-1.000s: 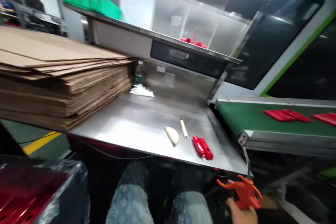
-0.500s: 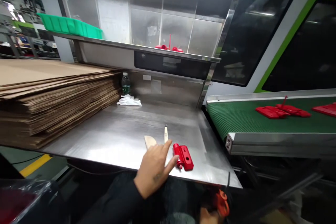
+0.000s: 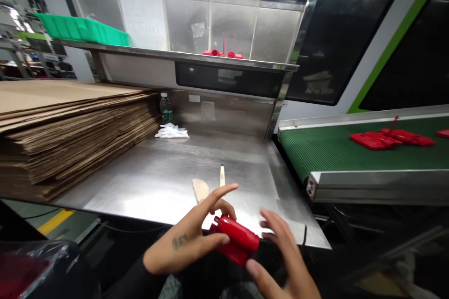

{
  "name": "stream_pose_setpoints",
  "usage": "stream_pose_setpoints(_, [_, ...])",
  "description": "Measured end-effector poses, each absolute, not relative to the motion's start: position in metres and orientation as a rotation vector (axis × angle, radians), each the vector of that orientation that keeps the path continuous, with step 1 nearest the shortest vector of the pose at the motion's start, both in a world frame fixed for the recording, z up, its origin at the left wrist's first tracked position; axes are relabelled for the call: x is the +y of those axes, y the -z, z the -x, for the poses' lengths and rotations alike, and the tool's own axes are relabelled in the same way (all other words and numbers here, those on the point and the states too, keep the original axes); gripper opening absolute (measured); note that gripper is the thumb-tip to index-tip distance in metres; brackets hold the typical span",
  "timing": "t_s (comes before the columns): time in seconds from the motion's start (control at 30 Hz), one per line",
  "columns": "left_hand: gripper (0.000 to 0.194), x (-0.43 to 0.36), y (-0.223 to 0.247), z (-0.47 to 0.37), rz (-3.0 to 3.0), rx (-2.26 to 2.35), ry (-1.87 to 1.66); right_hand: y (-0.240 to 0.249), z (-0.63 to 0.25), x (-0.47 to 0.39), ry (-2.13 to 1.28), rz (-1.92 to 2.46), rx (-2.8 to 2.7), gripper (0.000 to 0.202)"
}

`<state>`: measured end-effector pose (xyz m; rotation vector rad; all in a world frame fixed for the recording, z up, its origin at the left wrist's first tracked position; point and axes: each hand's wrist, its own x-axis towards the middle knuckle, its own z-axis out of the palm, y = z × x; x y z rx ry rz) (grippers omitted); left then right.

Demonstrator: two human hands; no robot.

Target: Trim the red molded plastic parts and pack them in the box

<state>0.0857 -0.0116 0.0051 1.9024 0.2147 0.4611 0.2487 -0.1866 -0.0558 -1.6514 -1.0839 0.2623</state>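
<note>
Left hand (image 3: 185, 243) holding red plastic part (image 3: 234, 239) in closed grip, thumb under, fingers over near end, just past worktop (image 3: 157, 182) front edge. Right hand (image 3: 280, 257) hovering beside part, grip wide, fingers spread, not clearly touching. Part probably light, stiff, moulded; glossy skin likely slippery, so taking it across long flat sides seems safest. Part looking bright red, blocky, rounded corners, shiny top. Beige scraper (image 3: 200, 189) and thin stick (image 3: 222, 175) lying on worktop behind.
</note>
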Motion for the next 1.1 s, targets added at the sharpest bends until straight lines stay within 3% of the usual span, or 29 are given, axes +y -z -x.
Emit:
stream_pose_setpoints(0.1, [0.068, -0.013, -0.006, -0.069, -1.791, 0.309, -0.624, 0.03, -0.232, -0.156, -0.616, 1.523, -1.218, 0.04])
stream_pose_setpoints(0.2, [0.064, -0.025, 0.011, -0.064, -1.397, 0.543, -0.999, 0.035, -0.199, -0.129, -0.627, 1.396, -0.941, 0.043])
stream_pose_setpoints(0.37, [0.042, -0.043, 0.032, -0.065, -0.743, 0.711, -1.058, 0.047, -0.161, -0.114, -0.664, 1.311, -1.127, 0.036])
stream_pose_setpoints(0.47, [0.031, -0.043, 0.033, -0.062, -0.624, 0.733, -1.074, 0.031, -0.186, -0.096, -0.511, 1.571, -1.306, 0.039])
stream_pose_setpoints(0.6, [0.033, -0.043, 0.026, -0.058, -0.563, 0.629, -0.961, 0.014, -0.249, -0.024, -0.198, 2.057, -1.143, 0.04])
stream_pose_setpoints(0.77, [0.039, -0.046, 0.02, -0.052, -0.533, 0.503, -0.84, 0.022, -0.293, 0.058, -0.276, 2.339, -1.184, 0.026])
stream_pose_setpoints(0.93, [0.03, -0.04, 0.028, -0.046, -0.598, 0.535, -0.804, 0.03, -0.276, 0.017, -0.238, 2.034, -1.448, 0.021])
stream_pose_setpoints(1.1, [0.023, -0.038, 0.024, -0.05, -0.596, 0.541, -0.892, 0.02, -0.244, -0.087, -0.441, 1.736, -1.691, 0.036])
